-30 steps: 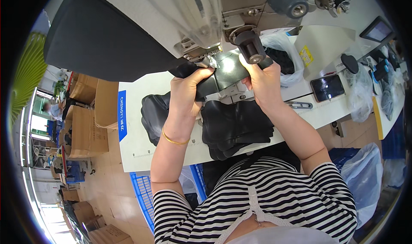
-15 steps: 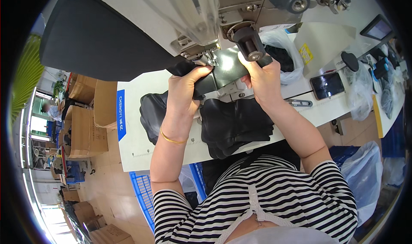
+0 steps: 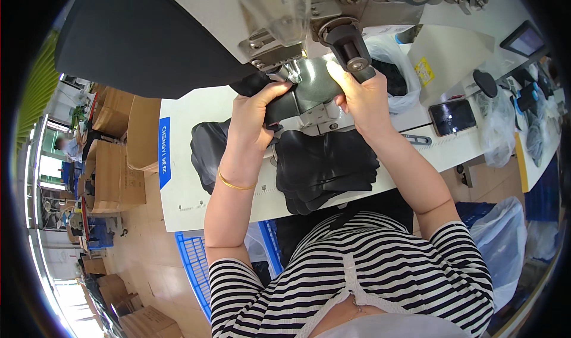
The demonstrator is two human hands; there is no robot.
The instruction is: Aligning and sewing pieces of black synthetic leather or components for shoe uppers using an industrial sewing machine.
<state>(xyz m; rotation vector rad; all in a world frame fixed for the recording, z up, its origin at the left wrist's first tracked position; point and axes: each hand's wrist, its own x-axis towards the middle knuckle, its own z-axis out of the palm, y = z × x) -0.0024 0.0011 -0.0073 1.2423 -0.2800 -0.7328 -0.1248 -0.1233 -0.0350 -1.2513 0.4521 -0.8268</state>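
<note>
A black leather-like piece (image 3: 313, 88) lies under the presser foot (image 3: 290, 72) of a sewing machine (image 3: 276, 26). My left hand (image 3: 253, 109) is closed on its left part, thumb on top close beside the foot. My right hand (image 3: 364, 100) pinches its right edge below the dark round knob (image 3: 357, 58), thumb above and fingers curled underneath. Close to my wrists, a stack of black cut pieces (image 3: 324, 162) rests on the white table (image 3: 181, 183). Another black stack (image 3: 208, 153) sits to the left, partly behind my left forearm.
A phone (image 3: 453, 117) and a small grey tool (image 3: 416, 139) lie on the right. Behind my right hand stands a plastic bag (image 3: 404, 91) with black material. A blue basket (image 3: 196, 263) is below the table; cardboard boxes (image 3: 116, 177) stand on the floor at left.
The piece has turned and shifted slightly under the presser foot, uncovering more of the metal plate in front. Both hands keep their hold. The whole view has shifted a little.
</note>
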